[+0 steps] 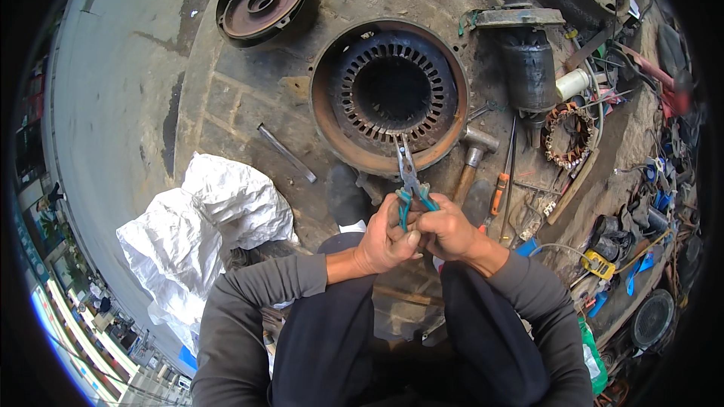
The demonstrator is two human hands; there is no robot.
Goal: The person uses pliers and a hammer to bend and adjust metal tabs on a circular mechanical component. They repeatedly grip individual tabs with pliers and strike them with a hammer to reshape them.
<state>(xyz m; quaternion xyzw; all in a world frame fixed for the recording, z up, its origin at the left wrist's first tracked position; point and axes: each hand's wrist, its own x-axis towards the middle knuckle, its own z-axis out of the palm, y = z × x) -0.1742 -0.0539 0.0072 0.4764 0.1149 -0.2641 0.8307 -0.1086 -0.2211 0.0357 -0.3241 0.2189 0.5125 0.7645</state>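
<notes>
Grey sleeves (253, 294) nearest, approx. 7 & 4 o'clock; L hand (383, 240) & R hand (450, 232) curled mostly closed on teal-handled pliers (408, 169), tips at slotted metal ring's (350, 98) 6 o'clock.

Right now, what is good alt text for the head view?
A person's left hand and right hand grip teal-handled pliers, tips at the slotted ring inside a rusty round housing. A hammer lies to its right; a white sack, left.

Two hands (451, 229), one pair of teal pliers (408, 172), one hammer (473, 157), one slotted core (352, 98)
</notes>
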